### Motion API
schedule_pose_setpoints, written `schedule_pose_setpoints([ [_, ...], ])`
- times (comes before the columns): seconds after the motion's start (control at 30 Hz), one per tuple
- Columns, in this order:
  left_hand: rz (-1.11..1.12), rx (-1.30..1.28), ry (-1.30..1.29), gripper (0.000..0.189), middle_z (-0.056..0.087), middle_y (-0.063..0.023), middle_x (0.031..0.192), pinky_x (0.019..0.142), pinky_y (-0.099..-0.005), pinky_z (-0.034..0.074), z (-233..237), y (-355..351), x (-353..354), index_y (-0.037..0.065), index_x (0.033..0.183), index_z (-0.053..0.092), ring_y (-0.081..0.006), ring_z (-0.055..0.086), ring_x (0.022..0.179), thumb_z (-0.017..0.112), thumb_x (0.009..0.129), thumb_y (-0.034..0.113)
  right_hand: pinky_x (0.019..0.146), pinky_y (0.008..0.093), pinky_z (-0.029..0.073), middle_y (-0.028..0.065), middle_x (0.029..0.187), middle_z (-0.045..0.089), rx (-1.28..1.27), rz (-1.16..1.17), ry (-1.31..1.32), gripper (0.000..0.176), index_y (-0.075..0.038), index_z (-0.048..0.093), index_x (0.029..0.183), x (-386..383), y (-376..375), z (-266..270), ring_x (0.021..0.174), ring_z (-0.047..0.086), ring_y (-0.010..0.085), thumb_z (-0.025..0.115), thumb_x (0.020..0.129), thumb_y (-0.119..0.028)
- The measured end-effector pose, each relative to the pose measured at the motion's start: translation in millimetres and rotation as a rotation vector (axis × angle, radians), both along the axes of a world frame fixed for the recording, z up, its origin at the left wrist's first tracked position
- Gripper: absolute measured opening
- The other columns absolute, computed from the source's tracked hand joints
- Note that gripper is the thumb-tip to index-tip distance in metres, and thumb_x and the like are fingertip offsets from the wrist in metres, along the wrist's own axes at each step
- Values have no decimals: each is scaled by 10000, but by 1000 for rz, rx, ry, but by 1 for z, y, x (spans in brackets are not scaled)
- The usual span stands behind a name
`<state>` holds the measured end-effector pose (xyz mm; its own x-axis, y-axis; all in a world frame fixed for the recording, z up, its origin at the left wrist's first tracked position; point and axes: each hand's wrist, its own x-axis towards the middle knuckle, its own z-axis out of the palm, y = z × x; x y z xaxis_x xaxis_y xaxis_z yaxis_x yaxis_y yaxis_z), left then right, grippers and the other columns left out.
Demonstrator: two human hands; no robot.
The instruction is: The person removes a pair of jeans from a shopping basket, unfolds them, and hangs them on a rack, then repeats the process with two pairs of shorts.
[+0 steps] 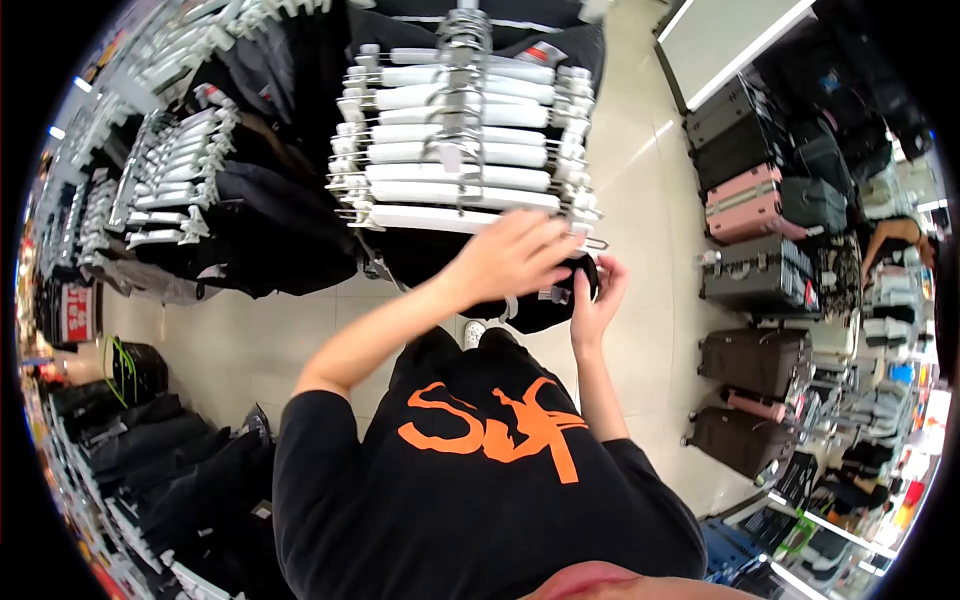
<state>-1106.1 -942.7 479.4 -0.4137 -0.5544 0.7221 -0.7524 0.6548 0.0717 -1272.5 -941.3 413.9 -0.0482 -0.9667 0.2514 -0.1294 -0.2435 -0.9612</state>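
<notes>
Our right hand pinches the edge of the black garment hanging from the front white hanger, nearest us in the row. Our left hand lies over that hanger's right end, fingers curled down; we cannot tell whether they clasp it. More white hangers crowd behind, with suitcases across the aisle.

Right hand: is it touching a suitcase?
No, the right hand grips a black garment below the white hangers; the suitcases stand apart.
</notes>
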Motion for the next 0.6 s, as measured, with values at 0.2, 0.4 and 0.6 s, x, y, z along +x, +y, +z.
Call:
schedule_pose_setpoints([
  [0.2,519,730,667,290,465,-140,1097,832,-366,380,-166,134,53,58,1034,505,-328,453,984,488,757,144,852,350,313,198,1040,419,191,21,405,544,54,333,1119,23,30,-98,968,417,290,595,701,-175],
  [0.4,1555,1301,1249,302,554,-173,942,765,-390,411,-378,444,91,45,956,562,-318,529,874,400,792,241,855,348,377,271,1050,486,925,836,901,630,1,343,1181,-18,34,-316,1005,462,366,520,672,-325],
  [0.6,1898,963,1552,185,525,-50,642,373,-294,383,-420,572,72,43,830,529,-150,480,450,449,749,189,716,353,457,122,994,562,420,1192,1557,386,-167,495,1065,56,3,-271,881,559,227,503,700,-292],
])
